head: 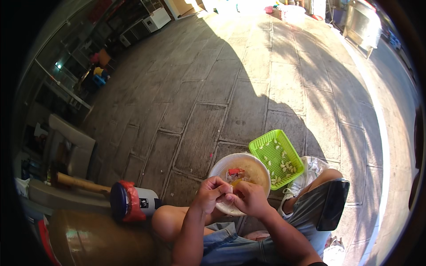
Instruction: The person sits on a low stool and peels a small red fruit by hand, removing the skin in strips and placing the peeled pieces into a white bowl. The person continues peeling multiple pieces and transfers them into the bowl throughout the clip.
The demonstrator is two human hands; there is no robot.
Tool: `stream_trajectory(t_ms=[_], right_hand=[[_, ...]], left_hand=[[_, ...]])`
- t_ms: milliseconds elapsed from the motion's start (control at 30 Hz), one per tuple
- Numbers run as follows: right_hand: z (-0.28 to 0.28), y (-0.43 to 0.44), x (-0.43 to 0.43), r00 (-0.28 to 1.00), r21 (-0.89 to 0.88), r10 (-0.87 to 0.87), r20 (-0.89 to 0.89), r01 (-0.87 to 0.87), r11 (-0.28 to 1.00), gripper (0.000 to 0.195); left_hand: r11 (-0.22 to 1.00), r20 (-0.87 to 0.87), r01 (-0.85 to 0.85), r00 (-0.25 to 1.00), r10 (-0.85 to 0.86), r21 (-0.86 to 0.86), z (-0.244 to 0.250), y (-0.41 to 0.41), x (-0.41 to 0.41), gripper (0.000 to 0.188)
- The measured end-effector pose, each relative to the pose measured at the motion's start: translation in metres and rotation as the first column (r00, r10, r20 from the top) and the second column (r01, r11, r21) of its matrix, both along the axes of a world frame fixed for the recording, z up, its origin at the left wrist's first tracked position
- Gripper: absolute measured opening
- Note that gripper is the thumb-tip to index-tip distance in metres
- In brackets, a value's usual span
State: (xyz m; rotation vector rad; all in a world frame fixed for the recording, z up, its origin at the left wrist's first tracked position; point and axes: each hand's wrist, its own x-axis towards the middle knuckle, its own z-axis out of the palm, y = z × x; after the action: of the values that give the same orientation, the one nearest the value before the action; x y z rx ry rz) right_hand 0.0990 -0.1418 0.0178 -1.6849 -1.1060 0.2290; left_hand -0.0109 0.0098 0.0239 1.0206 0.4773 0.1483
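Note:
My left hand [213, 194] and my right hand [249, 198] meet over a round, pale plastic basin [219, 165]. Pinched between their fingertips is a small pale garlic clove [231, 189], mostly covered by the fingers. Inside the basin lie a red piece of wrapping [235, 171] and some thin, light scraps; my hands hide part of its floor. Touching or close against the basin's far right side, a bright green plastic basket [266, 139] holds several peeled garlic cloves [285, 166], loosely scattered.
A smartphone [333, 205] rests on my right knee. At left stand a white canister with a dark blue lid [118, 201] and a large brown rounded vessel [100, 236]. A clear plastic bag [314, 165] lies beside the basket. Stone paving [199, 133] stretches ahead; a metal cabinet [362, 25] stands far right.

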Motion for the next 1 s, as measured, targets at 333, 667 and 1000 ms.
stream_trajectory(t_ms=[333,667,1000], right_hand=[[-0.006,0.001,0.004,0.992,-0.086,0.046,-0.119,-0.056,0.995,0.008],[-0.015,0.004,0.008,0.972,-0.118,-0.179,-0.151,0.162,0.980,0.021],[-0.016,0.006,0.016,0.975,-0.008,-0.170,-0.143,0.171,0.985,0.011]], left_hand=[[0.908,-0.020,-0.108,0.992,0.127,0.405,-0.003,-0.010,0.006,0.005],[0.985,-0.100,-0.014,0.995,0.032,0.175,0.004,-0.014,0.012,0.016],[0.973,-0.109,-0.119,0.984,0.142,0.198,-0.003,-0.012,0.010,0.020]])
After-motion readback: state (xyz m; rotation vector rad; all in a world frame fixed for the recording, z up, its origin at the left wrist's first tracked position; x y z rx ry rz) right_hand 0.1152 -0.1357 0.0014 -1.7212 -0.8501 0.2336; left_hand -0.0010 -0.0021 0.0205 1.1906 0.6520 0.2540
